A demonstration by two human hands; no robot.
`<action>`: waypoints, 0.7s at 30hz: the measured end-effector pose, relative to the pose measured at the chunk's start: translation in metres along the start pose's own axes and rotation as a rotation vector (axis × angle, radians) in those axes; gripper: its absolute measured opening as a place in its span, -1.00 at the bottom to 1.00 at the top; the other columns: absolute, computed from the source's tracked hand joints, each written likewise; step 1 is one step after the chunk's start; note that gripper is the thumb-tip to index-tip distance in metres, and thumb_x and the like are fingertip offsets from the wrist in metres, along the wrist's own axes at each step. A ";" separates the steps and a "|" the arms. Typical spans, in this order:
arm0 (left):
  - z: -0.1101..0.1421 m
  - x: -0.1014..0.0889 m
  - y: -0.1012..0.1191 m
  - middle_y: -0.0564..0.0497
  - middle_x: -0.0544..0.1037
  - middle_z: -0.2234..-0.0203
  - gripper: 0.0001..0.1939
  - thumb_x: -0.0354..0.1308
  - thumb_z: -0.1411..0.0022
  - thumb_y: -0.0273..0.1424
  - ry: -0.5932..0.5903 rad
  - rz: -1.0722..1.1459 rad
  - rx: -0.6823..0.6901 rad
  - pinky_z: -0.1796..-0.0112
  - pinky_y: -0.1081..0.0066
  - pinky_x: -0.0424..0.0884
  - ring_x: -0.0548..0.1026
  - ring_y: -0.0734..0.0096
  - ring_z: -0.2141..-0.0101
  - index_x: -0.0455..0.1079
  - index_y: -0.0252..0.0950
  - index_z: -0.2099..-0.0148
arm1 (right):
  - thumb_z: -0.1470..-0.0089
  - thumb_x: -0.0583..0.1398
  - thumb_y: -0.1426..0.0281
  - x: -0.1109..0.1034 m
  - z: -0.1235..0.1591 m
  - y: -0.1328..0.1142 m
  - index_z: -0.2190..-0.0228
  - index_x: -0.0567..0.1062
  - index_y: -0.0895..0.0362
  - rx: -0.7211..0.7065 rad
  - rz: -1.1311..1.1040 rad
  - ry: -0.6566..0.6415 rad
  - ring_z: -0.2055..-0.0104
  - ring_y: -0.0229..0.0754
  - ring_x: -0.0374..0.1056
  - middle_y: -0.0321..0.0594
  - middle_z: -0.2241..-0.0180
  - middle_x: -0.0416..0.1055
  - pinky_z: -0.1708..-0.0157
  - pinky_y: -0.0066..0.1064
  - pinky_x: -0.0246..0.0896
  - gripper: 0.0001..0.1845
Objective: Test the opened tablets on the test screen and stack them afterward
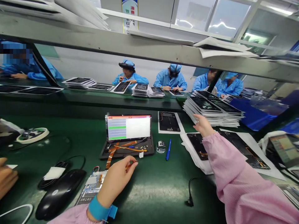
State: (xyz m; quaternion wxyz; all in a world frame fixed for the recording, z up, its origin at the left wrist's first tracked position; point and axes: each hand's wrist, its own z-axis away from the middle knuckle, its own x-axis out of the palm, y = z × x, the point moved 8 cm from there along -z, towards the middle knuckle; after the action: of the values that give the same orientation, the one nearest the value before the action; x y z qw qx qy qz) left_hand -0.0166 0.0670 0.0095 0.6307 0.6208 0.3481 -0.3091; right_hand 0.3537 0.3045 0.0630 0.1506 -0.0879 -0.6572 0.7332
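My left hand (118, 177), with a blue band at the wrist, is closed in a pinch above the green bench. A small orange strip, perhaps a flex cable, shows between thumb and fingers. Under that wrist lies a circuit board with a battery (90, 188). Behind it a small screen (128, 128) stands in a black tray (149, 151) holding orange flex cables (130, 148). My right hand (202, 125) is at the front left corner of a stack of paper sheets and dark panels (210, 109), fingers apart; contact is unclear. Below the right forearm lies a dark panel (197, 144) on white sheets.
A blue pen (168, 150), a tape roll (161, 147) and a short black cable (190, 199) lie mid-bench. A black mouse (59, 194) is at left, near another person's hand (7, 177). A shelf beam (149, 46) crosses overhead. Several people in blue sit opposite.
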 end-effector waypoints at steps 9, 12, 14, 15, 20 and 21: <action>-0.004 0.021 0.001 0.05 0.52 0.31 -0.79 -0.03 -0.19 -0.27 -0.104 -0.040 0.104 0.29 0.42 0.26 0.47 0.32 0.30 0.34 -0.19 0.18 | -0.03 0.18 0.27 -0.023 0.140 -0.059 0.12 0.44 0.05 -0.212 0.194 -0.549 -0.12 -0.08 0.16 -0.20 -0.04 0.30 -0.06 -0.21 0.16 -0.67; -0.004 0.031 0.004 0.02 0.52 0.31 -0.77 -0.04 -0.20 -0.27 -0.122 -0.111 0.149 0.29 0.39 0.26 0.46 0.30 0.31 0.34 -0.20 0.15 | -0.05 0.17 0.19 -0.040 0.172 -0.043 0.08 0.43 0.02 -0.321 0.643 -0.631 -0.03 -0.05 0.26 -0.22 0.00 0.34 0.00 -0.22 0.21 -0.62; -0.003 0.039 0.012 0.01 0.51 0.36 -0.76 -0.04 -0.20 -0.28 -0.137 -0.162 0.187 0.31 0.38 0.25 0.44 0.29 0.34 0.34 -0.22 0.13 | -0.04 0.17 0.19 -0.051 0.181 -0.018 0.08 0.43 0.04 -0.395 0.961 -0.636 0.02 -0.03 0.31 -0.20 0.04 0.38 0.02 -0.20 0.22 -0.60; -0.002 0.044 0.018 0.02 0.50 0.40 -0.76 -0.04 -0.20 -0.30 -0.149 -0.187 0.208 0.33 0.37 0.24 0.43 0.29 0.36 0.35 -0.22 0.13 | -0.04 0.17 0.21 -0.057 0.183 -0.004 0.08 0.43 0.07 -0.442 1.097 -0.614 0.03 -0.01 0.31 -0.17 0.06 0.39 0.02 -0.19 0.21 -0.61; 0.009 0.069 0.071 0.03 0.47 0.46 -0.79 -0.02 -0.20 -0.35 -0.224 -0.198 0.367 0.31 0.35 0.22 0.41 0.31 0.37 0.39 -0.23 0.18 | 0.00 0.21 0.38 -0.074 0.187 0.042 0.16 0.40 0.20 -0.679 1.431 -0.424 0.09 0.02 0.32 -0.05 0.13 0.40 0.11 -0.20 0.20 -0.68; 0.011 0.074 0.084 0.03 0.48 0.45 -0.80 -0.01 -0.19 -0.35 -0.247 -0.162 0.395 0.29 0.35 0.23 0.41 0.32 0.36 0.40 -0.22 0.19 | 0.01 0.22 0.39 -0.076 0.188 0.046 0.18 0.39 0.19 -0.712 1.432 -0.401 0.11 0.00 0.33 -0.07 0.15 0.40 0.14 -0.22 0.20 -0.70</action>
State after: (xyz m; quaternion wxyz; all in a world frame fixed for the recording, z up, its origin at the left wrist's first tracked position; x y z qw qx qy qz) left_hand 0.0949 0.0622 -0.0036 0.5079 0.6597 0.2498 -0.4943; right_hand 0.3590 0.0988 0.0351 -0.5105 -0.3956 -0.6496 0.4010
